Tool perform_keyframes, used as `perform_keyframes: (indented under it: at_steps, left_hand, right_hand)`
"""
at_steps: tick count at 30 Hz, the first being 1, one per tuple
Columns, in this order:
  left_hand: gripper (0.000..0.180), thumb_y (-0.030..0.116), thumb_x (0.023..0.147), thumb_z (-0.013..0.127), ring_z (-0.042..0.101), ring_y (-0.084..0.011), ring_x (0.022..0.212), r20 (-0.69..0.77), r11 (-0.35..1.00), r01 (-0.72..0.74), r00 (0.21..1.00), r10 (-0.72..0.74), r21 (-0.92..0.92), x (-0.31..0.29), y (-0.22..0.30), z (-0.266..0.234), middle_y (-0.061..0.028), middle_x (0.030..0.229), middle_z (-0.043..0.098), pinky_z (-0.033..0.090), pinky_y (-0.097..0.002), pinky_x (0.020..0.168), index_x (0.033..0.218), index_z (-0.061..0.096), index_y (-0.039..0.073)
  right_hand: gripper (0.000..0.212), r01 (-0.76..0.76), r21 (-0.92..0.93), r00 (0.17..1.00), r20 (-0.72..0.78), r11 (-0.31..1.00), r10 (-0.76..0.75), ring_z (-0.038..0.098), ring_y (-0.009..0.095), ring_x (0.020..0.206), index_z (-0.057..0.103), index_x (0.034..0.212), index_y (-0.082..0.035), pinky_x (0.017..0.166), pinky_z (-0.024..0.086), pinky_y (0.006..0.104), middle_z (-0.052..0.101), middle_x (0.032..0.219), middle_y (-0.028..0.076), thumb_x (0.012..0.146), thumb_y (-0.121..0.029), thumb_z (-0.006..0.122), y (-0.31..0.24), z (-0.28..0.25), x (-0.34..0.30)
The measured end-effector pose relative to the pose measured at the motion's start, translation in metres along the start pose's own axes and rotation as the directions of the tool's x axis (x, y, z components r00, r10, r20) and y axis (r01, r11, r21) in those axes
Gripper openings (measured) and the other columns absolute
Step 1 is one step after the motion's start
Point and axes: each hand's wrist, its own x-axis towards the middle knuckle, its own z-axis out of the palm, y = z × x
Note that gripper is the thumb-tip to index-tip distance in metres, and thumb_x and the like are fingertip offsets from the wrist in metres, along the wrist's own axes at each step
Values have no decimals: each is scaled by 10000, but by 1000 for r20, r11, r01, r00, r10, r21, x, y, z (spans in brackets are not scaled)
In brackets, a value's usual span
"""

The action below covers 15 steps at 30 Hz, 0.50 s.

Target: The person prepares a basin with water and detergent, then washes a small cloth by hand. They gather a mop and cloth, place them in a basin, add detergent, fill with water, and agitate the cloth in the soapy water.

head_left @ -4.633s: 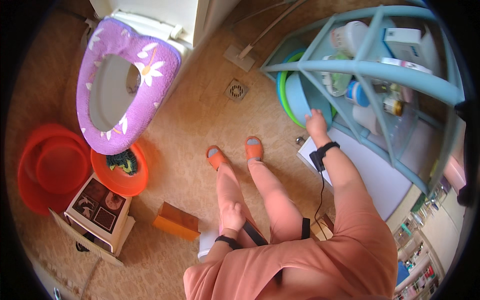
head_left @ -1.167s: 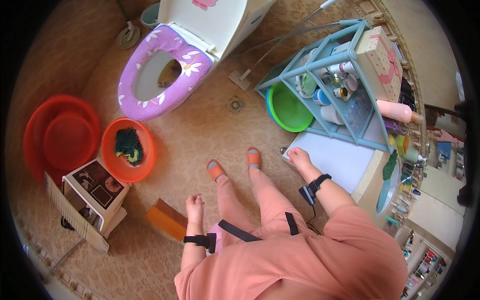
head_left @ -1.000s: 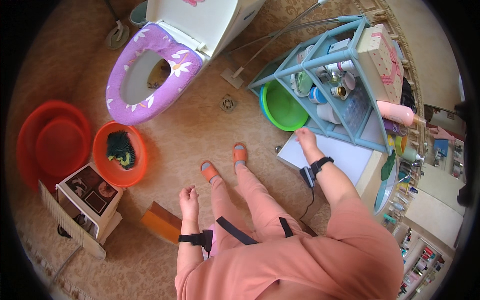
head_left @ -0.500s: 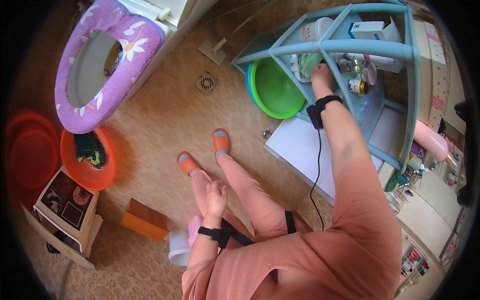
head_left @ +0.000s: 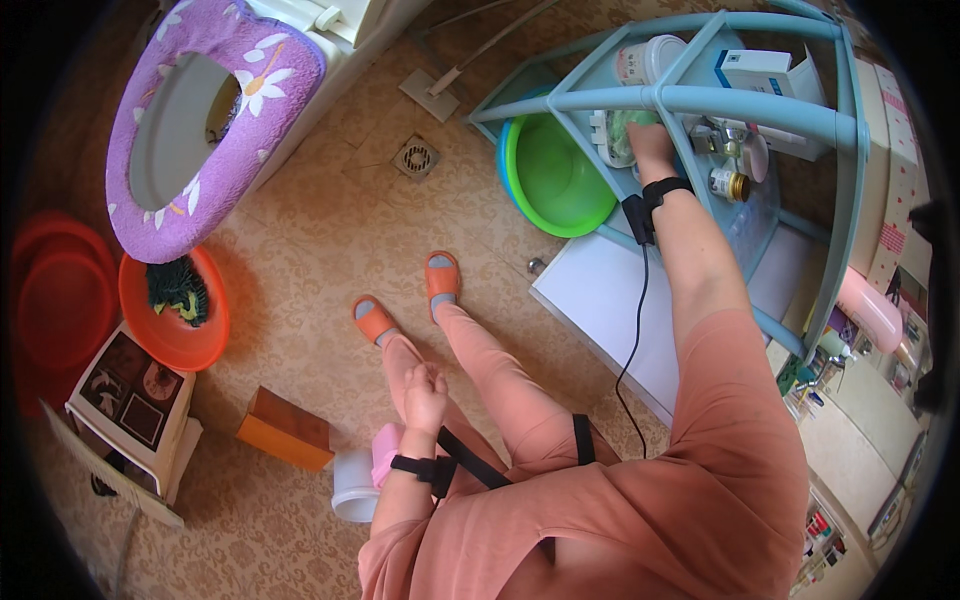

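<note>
Has moved right hand (head_left: pixel 652 150) from near green basin (head_left: pixel 555 182) into far-right light-blue shelf rack (head_left: pixel 760 105), bringing green package (head_left: pixel 624 128) within reach; cannot tell grip. Holds left hand (head_left: pixel 425 397) half-open.

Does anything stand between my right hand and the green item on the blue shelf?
Nothing visible does. The right hand overlaps the green item in view; whether they touch, I can't tell. Slanted bars of the blue shelf flank the hand in the picture, rather than crossing between.
</note>
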Motion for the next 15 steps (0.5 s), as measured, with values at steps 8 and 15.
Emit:
perform_keyframes:
  at_steps: [8, 15]
  left_hand:
    - [190, 104, 773, 601, 566, -262, 737, 13, 1000, 7, 1000, -7, 12, -4, 10, 3, -139, 864, 543, 466, -362, 681, 949, 575, 37]
    - [230, 42, 742, 592, 563, -282, 787, -30, 855, -462, 876, 481, 237, 22, 97, -14, -138, 921, 558, 451, -387, 743, 971, 579, 62]
  right_hand:
    - [286, -157, 181, 987, 11, 971, 158, 593, 409, 790, 627, 825, 17, 735, 451, 437, 627, 821, 241, 747, -238, 522, 6, -4, -11]
    - [199, -150, 218, 978, -111, 964, 177, 565, 299, 601, 548, 708, -8, 598, 424, 400, 577, 632, 146, 778, -187, 497, 28, 5, -26]
